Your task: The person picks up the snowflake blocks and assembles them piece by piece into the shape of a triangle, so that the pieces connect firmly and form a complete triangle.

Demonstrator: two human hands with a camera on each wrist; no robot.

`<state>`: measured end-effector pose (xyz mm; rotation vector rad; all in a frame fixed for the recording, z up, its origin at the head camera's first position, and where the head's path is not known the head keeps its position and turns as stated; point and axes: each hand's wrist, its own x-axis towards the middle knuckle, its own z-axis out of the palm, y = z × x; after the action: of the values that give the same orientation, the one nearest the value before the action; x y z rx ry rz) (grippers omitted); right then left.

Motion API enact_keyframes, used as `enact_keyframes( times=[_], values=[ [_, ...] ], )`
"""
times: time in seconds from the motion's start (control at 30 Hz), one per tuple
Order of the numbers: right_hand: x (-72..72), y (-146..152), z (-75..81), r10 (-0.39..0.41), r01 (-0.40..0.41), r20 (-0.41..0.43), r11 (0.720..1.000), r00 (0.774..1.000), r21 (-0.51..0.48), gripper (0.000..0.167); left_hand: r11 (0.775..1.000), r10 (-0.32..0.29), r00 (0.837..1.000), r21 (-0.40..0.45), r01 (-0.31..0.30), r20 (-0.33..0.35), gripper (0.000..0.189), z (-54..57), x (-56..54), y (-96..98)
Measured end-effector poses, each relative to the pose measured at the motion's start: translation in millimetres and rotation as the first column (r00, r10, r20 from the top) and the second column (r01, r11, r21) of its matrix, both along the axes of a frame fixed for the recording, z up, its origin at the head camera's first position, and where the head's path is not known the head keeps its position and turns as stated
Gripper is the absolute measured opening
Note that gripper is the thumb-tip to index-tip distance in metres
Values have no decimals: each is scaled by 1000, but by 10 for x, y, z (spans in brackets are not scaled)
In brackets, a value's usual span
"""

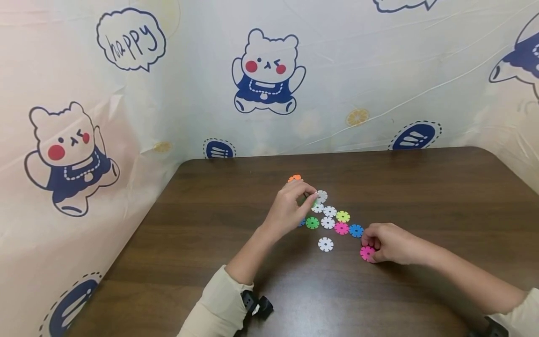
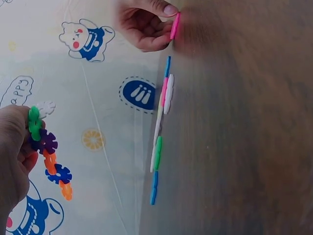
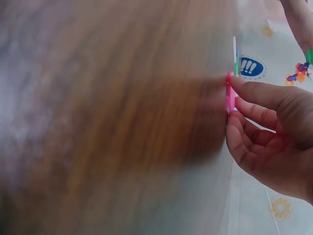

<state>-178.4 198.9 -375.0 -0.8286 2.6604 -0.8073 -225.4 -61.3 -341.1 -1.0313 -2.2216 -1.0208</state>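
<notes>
Brown tabletop (image 1: 412, 187) here, and the right hand (image 1: 391, 244) is closest to that blue disc (image 1: 356, 230), pinching a pink disc (image 1: 367, 253) just off its near side, while the left hand (image 1: 288, 208) grips a disc chain (image 2: 47, 142) way left of it.

Can cross the brown table (image 1: 429, 182) at far right, short of the patterned cloth (image 1: 185, 89), or between the lone white disc (image 1: 325, 244) and right hand (image 1: 390, 243). Meets the left hand (image 1: 289, 206) with its raised disc chain (image 2: 50, 162) over the disc row (image 1: 328, 223).
</notes>
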Motion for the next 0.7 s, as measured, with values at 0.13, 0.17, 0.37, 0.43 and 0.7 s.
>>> enact_keyframes(
  times=[0.13, 0.17, 0.37, 0.43, 0.7],
  values=[
    [13, -11, 8, -14, 14, 26, 1000, 1000, 11, 30, 1000, -9, 1000, -1, 9, -1, 4, 7, 11, 5],
    [17, -14, 14, -19, 19, 32, 1000, 999, 15, 30, 1000, -12, 1000, -2, 12, -2, 4, 11, 13, 7],
    [26, -14, 44, -14, 14, 14, 1000, 1000, 9, 26, 1000, -18, 1000, -17, 18, 6, 4, 28, 22, 29],
    [21, -17, 50, -12, 12, 3, 1000, 1000, 0, 24, 1000, -24, 1000, -18, 24, 8, 4, 29, 26, 32],
    [-24, -38, 111, -110, 100, -106, 990, 988, -100, 19, 998, -50, 999, -29, 50, -1, 4, 12, 21, 35]
  ],
)
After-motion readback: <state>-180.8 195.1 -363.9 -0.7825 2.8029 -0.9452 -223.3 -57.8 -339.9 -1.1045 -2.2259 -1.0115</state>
